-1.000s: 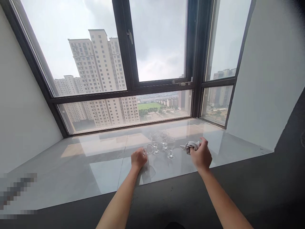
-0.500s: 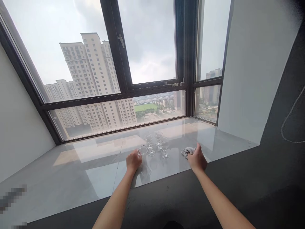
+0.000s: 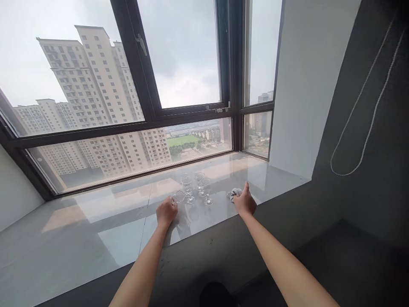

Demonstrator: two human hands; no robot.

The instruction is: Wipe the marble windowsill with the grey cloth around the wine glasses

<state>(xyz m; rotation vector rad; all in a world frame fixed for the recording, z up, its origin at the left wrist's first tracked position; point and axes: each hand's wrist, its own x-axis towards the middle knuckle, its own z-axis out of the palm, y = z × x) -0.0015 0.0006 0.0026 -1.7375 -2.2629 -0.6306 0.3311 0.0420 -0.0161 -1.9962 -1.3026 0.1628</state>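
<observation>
**Hands at the glasses on the window sill**

Head view: the left hand is curling closed around a stemmed glass lying tipped on the glossy sill. The right hand is pressing down on a grey cloth, thumb sticking up. Between them, a cluster of upright glasses is standing on the sill, below the dark window frame.

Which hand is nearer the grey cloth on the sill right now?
Right. The right hand rests on the grey cloth, fingers over it. The left hand is well off to the cloth's left, past the upright stemmed glasses, at a glass lying sideways.
</observation>
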